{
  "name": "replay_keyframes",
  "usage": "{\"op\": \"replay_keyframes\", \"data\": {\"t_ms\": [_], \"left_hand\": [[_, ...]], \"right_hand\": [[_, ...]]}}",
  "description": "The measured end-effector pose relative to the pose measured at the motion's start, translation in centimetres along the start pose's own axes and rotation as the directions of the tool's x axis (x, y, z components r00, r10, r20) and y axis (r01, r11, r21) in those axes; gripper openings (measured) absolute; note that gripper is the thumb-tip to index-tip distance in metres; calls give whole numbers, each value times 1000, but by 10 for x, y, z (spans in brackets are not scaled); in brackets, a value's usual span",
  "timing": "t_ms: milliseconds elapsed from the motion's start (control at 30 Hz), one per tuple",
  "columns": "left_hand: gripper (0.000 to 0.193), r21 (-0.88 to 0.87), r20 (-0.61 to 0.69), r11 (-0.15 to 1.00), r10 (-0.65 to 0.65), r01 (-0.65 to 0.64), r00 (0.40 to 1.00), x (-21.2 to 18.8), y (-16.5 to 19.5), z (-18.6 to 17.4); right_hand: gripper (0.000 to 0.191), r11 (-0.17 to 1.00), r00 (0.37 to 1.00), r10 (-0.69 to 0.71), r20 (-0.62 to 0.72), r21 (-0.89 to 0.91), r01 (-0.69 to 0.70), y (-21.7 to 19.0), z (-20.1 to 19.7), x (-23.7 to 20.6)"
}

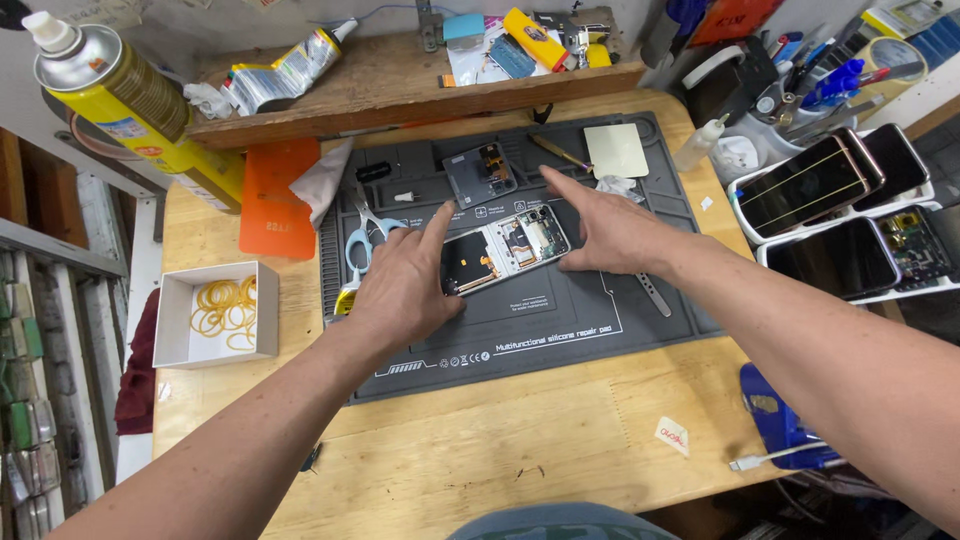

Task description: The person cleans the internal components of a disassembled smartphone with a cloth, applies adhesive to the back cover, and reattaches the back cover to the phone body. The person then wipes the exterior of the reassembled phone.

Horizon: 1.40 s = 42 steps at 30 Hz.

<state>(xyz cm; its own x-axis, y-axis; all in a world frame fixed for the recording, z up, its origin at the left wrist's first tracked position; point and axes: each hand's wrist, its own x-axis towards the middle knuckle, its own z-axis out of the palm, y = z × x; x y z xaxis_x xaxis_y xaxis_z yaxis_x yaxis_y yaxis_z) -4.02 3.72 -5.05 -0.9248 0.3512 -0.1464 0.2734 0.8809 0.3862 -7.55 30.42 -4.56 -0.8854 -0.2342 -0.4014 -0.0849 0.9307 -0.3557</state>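
Near the middle of the grey repair mat, the opened phone lies between the left hand and right hand, both with loosely spread fingers touching its ends; a careless press could, I judge, damage its exposed boards.

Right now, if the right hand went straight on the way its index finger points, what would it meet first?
The right hand points up and left across the dark grey silicone repair mat. First in that line seems to be the small square opened grey device part lying behind the opened white phone; depth is unclear.
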Motion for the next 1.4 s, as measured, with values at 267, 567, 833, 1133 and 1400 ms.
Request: {"op": "replay_keyframes", "data": {"t_ms": [267, 567, 833, 1133, 1400], "left_hand": [[114, 9, -51, 1000, -5, 5, 999, 9, 9, 7], [114, 76, 73, 997, -7, 1, 997, 22, 9, -4], [119, 63, 111, 995, -87, 81, 990, 22, 5, -12], [115, 36, 112, 999, -29, 25, 993, 23, -3, -17], [114, 37, 103, 999, 3, -7, 995, 19, -10, -21]], "right_hand": [[120, 988, 988, -152, -12, 7, 153, 21, -6, 10], [118, 994, 994, -108, -18, -27, 107, 19, -14, 1], [118, 992, 990, -123, -72, 14, 125, 16, -11, 1], [118, 1000, 999, 1, -37, 22, 0, 0, -12, -1], [115, 989, 980, -143, -140, 15, 146, 4, -1, 2]]}}
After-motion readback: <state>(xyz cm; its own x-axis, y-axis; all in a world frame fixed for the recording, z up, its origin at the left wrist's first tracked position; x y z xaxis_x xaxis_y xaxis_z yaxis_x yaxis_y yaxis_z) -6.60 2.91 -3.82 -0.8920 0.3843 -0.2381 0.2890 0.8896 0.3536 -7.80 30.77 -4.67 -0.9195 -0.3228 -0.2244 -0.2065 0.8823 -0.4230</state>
